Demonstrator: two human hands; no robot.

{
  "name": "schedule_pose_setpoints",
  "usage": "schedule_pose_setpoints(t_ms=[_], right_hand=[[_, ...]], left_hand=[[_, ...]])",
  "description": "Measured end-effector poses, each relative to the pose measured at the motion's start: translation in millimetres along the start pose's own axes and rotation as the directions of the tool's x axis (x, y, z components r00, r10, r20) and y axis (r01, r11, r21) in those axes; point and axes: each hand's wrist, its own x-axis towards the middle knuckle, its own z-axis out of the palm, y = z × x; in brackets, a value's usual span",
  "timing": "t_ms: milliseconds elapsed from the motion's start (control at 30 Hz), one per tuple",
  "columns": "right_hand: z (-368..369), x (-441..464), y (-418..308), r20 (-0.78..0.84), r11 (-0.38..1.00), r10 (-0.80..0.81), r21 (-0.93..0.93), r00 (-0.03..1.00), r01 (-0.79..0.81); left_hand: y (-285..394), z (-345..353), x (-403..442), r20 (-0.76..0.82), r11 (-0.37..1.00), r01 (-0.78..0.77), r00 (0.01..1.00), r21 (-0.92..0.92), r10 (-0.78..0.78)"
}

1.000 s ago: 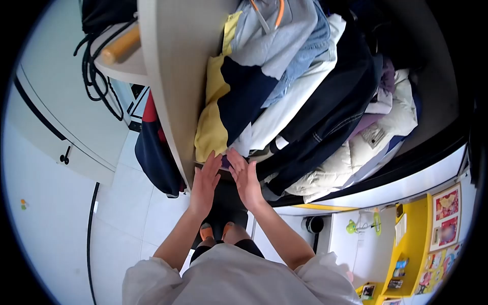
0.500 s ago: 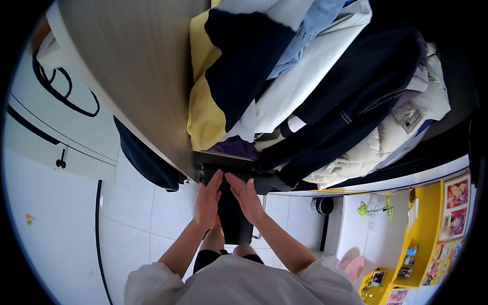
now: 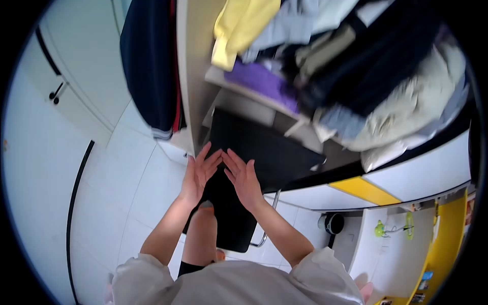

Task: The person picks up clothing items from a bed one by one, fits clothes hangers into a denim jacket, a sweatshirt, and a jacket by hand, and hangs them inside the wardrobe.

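Note:
My left hand and my right hand are held out in front of me with fingers stretched and apart. Their fingertips almost meet, and neither hand holds anything. Beneath them is a black chair with a shiny metal leg. Its far part reaches up to the open wardrobe's lower section. One bare leg of mine is over the chair's near part.
Hung clothes crowd the wardrobe: a yellow garment, dark garments and a cream padded jacket. Purple cloth lies on a shelf. A navy garment hangs outside the side panel. A bin stands right.
My view has shifted, showing more of the chair and the wardrobe's lower part. One leg has come forward over the chair. Both hands stay open and have come closer together at the fingertips.

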Motion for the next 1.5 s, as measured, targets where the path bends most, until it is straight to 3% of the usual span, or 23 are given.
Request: schedule_pose_setpoints(t_ms=[167, 433, 600, 867, 1033, 1167, 1267, 1400, 1500], right_hand=[[6.3, -101.5, 75.6, 0.012, 0.988, 0.064, 0.141, 0.998, -0.065], [64.4, -238.4, 85.5, 0.212, 0.978, 0.102, 0.157, 0.972, -0.137], [109.7, -273.9, 106.3, 0.342, 0.967, 0.157, 0.137, 0.926, -0.215], [213.2, -321.0, 148.7, 0.567, 0.925, 0.299, 0.027, 0.767, -0.380], [281.6, -345.1, 188.3, 0.684, 0.918, 0.355, -0.127, 0.638, -0.375], [383.2, -370.1, 245.1, 0.774, 0.861, 0.455, -0.256, 0.440, -0.440], [483.3, -427.5, 311.1, 0.826, 0.788, 0.538, -0.421, 0.171, -0.449], [582.3, -529.3, 401.4, 0.780, 0.681, 0.599, -0.614, -0.178, -0.399], [635.5, -601.4, 454.8, 0.689, 0.586, 0.614, -0.724, -0.385, -0.363]], left_hand=[[-68.3, 2.8, -115.0, -0.091, 1.000, -0.006, 0.996, 0.001, 0.006], [-70.4, 71.2, -288.9, -0.225, 0.994, -0.108, 0.968, 0.013, 0.109], [-61.7, 83.5, -365.0, -0.321, 0.978, -0.188, 0.925, 0.084, 0.206], [-41.9, 72.7, -495.4, -0.562, 0.922, -0.362, 0.738, 0.139, 0.374], [-37.3, 43.0, -572.7, -0.685, 0.867, -0.479, 0.587, 0.135, 0.431], [-20.1, 16.7, -670.7, -0.768, 0.759, -0.593, 0.345, 0.268, 0.540], [-17.4, -0.8, -788.2, -0.827, 0.650, -0.638, 0.037, 0.413, 0.561], [-41.4, -12.8, -938.4, -0.832, 0.577, -0.615, -0.275, 0.538, 0.483], [-64.6, -6.1, -1018.5, -0.774, 0.527, -0.567, -0.482, 0.632, 0.410]])
